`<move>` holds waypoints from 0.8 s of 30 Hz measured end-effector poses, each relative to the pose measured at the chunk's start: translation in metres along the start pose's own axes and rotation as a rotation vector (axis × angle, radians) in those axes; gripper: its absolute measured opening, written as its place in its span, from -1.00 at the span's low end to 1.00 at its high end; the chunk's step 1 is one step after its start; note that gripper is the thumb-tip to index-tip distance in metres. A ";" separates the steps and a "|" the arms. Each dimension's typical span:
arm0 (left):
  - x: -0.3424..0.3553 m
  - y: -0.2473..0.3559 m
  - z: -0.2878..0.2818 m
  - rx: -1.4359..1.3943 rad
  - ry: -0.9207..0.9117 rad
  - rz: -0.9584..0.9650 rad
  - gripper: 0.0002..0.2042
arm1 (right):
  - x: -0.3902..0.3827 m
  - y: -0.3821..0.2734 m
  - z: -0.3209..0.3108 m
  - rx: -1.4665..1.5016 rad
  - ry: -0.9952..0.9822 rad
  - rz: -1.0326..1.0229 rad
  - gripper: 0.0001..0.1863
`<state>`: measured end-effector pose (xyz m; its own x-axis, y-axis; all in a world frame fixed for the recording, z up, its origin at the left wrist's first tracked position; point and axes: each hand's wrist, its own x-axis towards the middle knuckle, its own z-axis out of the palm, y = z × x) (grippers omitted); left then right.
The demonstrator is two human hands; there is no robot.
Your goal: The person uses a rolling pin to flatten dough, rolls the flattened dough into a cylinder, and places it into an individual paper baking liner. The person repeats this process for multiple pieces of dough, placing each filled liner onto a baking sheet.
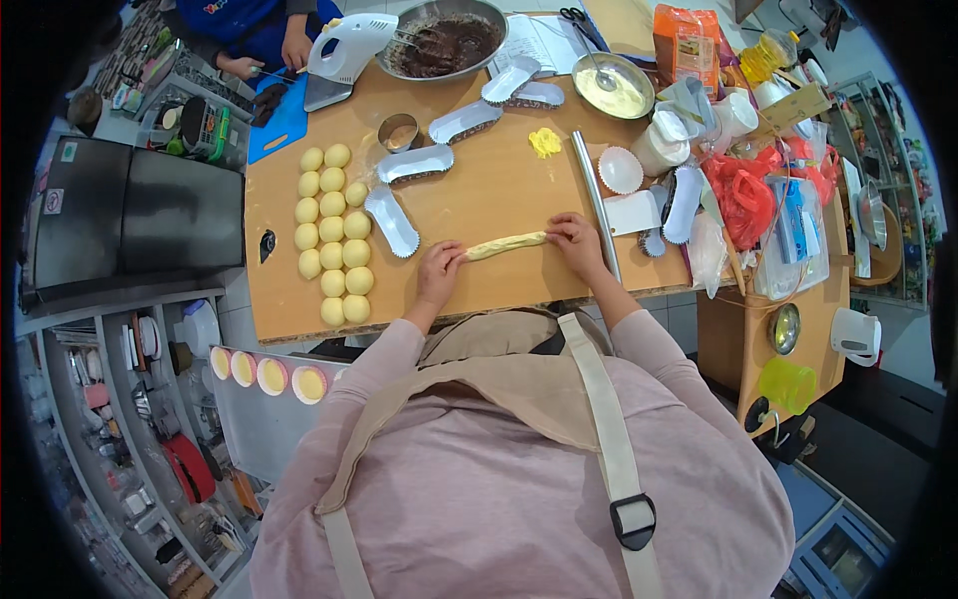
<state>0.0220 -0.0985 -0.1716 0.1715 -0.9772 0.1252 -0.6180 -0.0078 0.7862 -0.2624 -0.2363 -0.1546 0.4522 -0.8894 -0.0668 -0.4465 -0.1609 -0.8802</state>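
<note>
A long, twisted strand of pale dough (504, 245) lies across the wooden table (499, 180). My left hand (439, 270) pinches its left end, and my right hand (579, 245) pinches its right end. Several round dough balls (332, 235) are laid in rows to the left. Elongated white paper molds (392, 220) sit beyond my hands, near a metal cup (397, 133). A yellow smear (545, 142) is at the back, and a long metal rolling pin (595, 205) lies just right of my right hand.
At the back left, another person's hands (294, 50) work over a blue board (279, 120), beside a hand mixer (344, 50) and chocolate bowl (444, 60). Bags, containers and a cream bowl (624, 100) crowd the right. A tray (244, 429) with filled cups stands low left.
</note>
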 end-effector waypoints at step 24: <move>0.032 0.033 0.021 0.131 0.001 0.029 -0.76 | 0.001 -0.022 0.042 -0.241 0.172 -0.238 -0.73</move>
<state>-0.0093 -0.1345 -0.1541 0.1532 -0.9771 0.1474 -0.7175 -0.0074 0.6965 -0.2200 -0.2156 -0.1545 0.4382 -0.8704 0.2243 -0.5226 -0.4497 -0.7243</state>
